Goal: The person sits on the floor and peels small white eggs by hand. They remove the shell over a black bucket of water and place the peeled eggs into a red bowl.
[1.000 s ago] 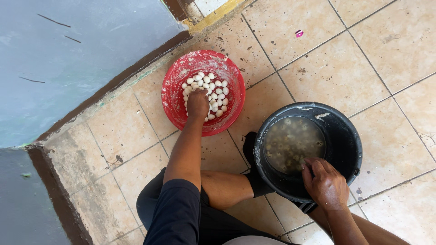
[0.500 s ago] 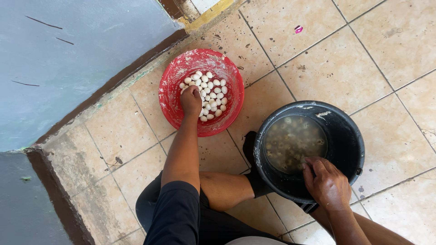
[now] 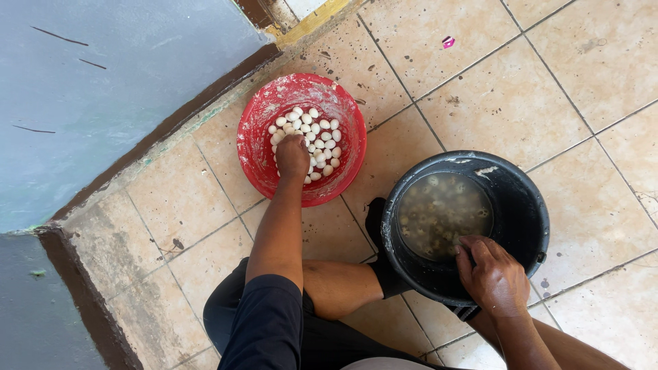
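Note:
A red plastic bowl (image 3: 257,147) sits on the tiled floor and holds several small white peeled eggs (image 3: 321,133). My left hand (image 3: 293,156) reaches into it with fingers curled over the eggs; whether it grips one is hidden. To the right stands a black bucket (image 3: 528,205) of murky water with several small eggs (image 3: 442,212) under the surface. My right hand (image 3: 495,274) rests on the bucket's near rim, fingers bent over the edge.
A grey-blue wall (image 3: 103,82) with a dark brown base runs along the left. Beige floor tiles (image 3: 507,103) spread to the right, with a small pink scrap (image 3: 448,42) lying on them. My bent leg (image 3: 339,284) lies between bowl and bucket.
My left hand has stayed in the red bowl, shifting slightly among the white eggs. My right hand stays at the bucket's rim. The view has drifted a little.

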